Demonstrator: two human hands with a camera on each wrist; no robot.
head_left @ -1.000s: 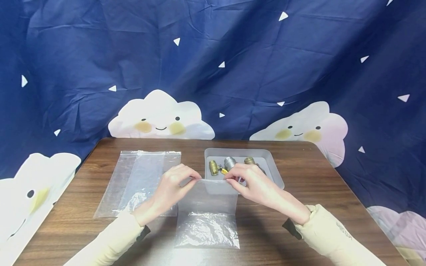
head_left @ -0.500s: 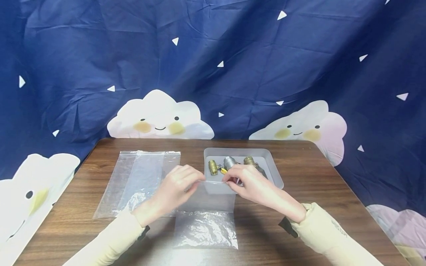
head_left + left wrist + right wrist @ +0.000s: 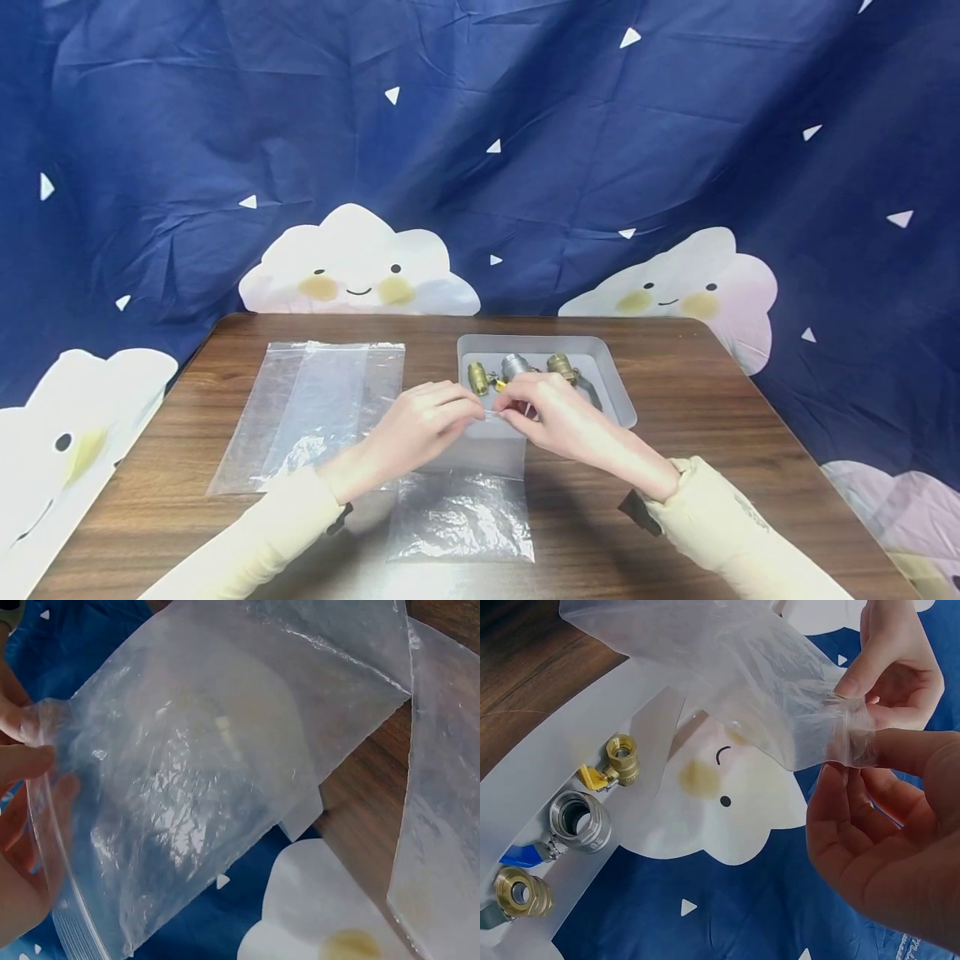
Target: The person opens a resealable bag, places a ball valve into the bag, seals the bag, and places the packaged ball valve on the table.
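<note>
A clear zip bag (image 3: 463, 517) hangs from both hands, its lower part lying on the table. My left hand (image 3: 429, 425) pinches the bag's top edge, close to my right hand (image 3: 553, 417), which pinches the same edge. In the left wrist view the zip strip of the bag (image 3: 165, 787) runs down past the fingers. The right wrist view shows the bag (image 3: 735, 682) gathered between the thumbs and fingers of the right hand (image 3: 892, 825) and left hand (image 3: 900, 667). Nothing shows inside the bag.
Behind the hands stands a translucent tray (image 3: 622, 392) holding a small brass valve (image 3: 477, 378), a silver valve (image 3: 515, 365) and another brass valve (image 3: 561, 367). Flat clear bags (image 3: 315, 408) lie on the wooden table (image 3: 697, 400) at the left. A blue curtain (image 3: 480, 167) hangs behind.
My left hand has slid right along the bag's top edge toward my right hand, which has shifted slightly left. The span of edge between them is shorter.
</note>
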